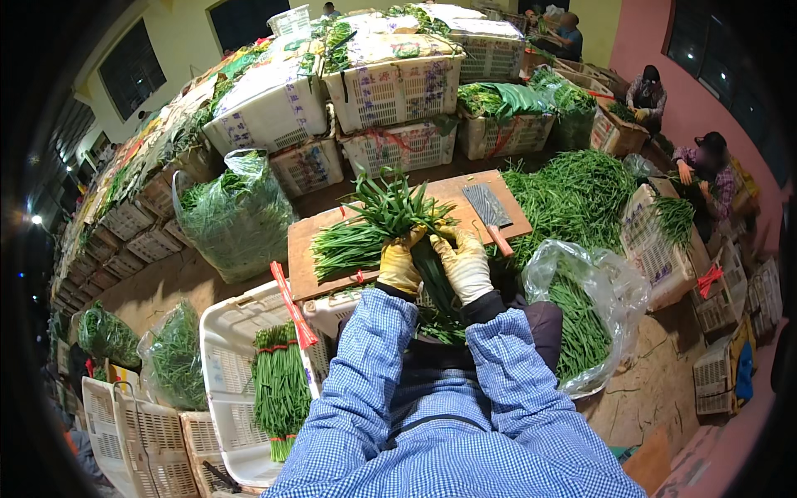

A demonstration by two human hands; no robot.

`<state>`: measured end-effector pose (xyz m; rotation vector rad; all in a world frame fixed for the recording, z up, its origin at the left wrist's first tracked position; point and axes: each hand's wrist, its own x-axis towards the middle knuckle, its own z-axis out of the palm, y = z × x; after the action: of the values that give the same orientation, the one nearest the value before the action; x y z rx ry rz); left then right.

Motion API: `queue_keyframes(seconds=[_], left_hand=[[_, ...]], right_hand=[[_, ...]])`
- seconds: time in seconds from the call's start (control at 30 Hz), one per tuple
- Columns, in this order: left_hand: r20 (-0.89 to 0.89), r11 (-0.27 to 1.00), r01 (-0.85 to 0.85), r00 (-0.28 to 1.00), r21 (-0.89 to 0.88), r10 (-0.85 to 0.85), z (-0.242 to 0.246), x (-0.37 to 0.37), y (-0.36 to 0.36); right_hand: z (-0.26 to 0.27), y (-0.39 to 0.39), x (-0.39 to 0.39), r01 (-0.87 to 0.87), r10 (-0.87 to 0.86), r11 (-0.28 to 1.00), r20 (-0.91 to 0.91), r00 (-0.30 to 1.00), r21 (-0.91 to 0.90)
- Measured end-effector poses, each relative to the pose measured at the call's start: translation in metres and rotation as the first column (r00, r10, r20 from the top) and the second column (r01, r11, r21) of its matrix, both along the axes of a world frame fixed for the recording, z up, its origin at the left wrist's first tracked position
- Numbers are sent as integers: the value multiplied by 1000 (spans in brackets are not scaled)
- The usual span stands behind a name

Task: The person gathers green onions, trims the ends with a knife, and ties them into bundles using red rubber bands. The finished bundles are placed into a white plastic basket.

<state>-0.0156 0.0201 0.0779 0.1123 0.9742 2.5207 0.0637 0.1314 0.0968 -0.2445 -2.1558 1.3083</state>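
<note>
A bunch of long green leafy stalks, possibly garlic chives, lies over the left part of a wooden board. My left hand, in a yellow and white glove, grips the bunch near its leafy part. Close beside it, my right hand, gloved alike, has its fingers at the leaves; whether it grips them is unclear. Dark green leaves hang down between both wrists. A cleaver with a wooden handle rests on the board's right side, its handle past the edge.
Left of my lap, a white plastic crate holds tied green bundles; red ties hang over its rim. Loose greens are heaped at right above an open plastic bag. Stacked crates stand beyond the board. Co-workers sit at upper right.
</note>
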Motion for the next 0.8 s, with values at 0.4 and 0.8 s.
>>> queue_keyframes(seconds=[0.4, 0.8], left_hand=[[-26, 996, -68, 997, -58, 66, 5, 16, 2], [-331, 954, 71, 928, -290, -169, 1, 21, -3]], right_hand=[[43, 0, 15, 74, -168, 739, 77, 983, 670], [59, 30, 5, -283, 197, 947, 424, 884, 152]])
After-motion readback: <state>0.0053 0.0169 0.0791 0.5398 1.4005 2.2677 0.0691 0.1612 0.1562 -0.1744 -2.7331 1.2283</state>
